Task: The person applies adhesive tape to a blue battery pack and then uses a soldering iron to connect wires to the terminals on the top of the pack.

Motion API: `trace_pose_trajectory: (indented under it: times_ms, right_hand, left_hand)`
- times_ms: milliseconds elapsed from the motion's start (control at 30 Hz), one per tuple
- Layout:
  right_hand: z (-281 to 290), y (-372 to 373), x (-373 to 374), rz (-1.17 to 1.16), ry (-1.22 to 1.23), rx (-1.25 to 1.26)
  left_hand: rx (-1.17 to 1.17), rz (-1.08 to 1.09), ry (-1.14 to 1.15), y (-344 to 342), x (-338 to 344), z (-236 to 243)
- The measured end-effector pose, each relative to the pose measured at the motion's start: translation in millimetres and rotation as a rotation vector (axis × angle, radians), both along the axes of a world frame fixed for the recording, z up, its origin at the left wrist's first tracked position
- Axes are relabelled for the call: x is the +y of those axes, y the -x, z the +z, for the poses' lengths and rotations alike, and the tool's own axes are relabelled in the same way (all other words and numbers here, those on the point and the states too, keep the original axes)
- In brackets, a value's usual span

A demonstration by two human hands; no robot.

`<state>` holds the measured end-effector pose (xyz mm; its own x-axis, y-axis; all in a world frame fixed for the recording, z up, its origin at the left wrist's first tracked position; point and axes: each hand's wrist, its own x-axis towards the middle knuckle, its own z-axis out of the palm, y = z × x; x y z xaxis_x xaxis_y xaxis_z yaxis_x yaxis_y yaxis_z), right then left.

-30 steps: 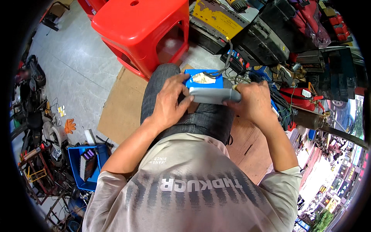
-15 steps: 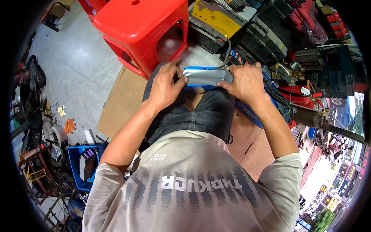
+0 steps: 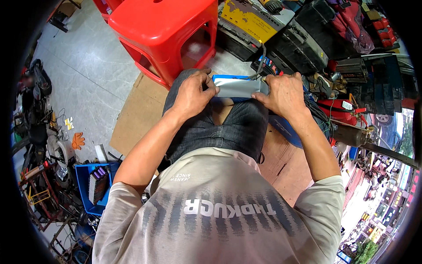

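Between my hands, above my thighs, is a blue rectangular block (image 3: 226, 76) that looks like a battery pack. A smooth silver-grey sheet (image 3: 237, 88) covers the face turned to me. My left hand (image 3: 193, 91) is closed on the left end, thumb at the sheet's edge and fingers curled behind. At the other end my right hand (image 3: 283, 94) grips with the thumb on the near lower corner and the fingers over the far side. A dark cable (image 3: 261, 66) with a yellow tip leaves the far right corner. The block's underside is hidden.
A red plastic stool (image 3: 160, 31) stands just ahead to the left, on cardboard (image 3: 132, 119). Black cases (image 3: 299, 48) and a yellow box (image 3: 248, 20) crowd the far right. A blue bin (image 3: 83, 185) and an orange glove (image 3: 78, 141) lie at left.
The block has tilted slightly, so less blue shows along its near edge. Both hands keep their hold, and the whole view has shifted a little.
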<state>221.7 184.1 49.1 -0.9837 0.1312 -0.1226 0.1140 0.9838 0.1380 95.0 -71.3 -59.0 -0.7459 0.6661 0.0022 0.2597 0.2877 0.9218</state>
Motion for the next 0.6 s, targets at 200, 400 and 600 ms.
trace_pose_trajectory:
  times_ms: [200,400,600]
  right_hand:
    - [-0.7,0.0,-2.1,0.000,-0.006,0.021]
    - [-0.4,0.8,-2.9,-0.011,-0.007,0.016]
    - [1.7,1.5,-2.3,-0.034,0.021,-0.047]
  left_hand:
    - [0.017,0.029,0.007,0.3,2.7,-0.9]
    - [0.048,0.012,-0.050,5.8,3.6,-11.6]
    - [-0.095,0.017,-0.073,6.7,-0.2,-7.8]
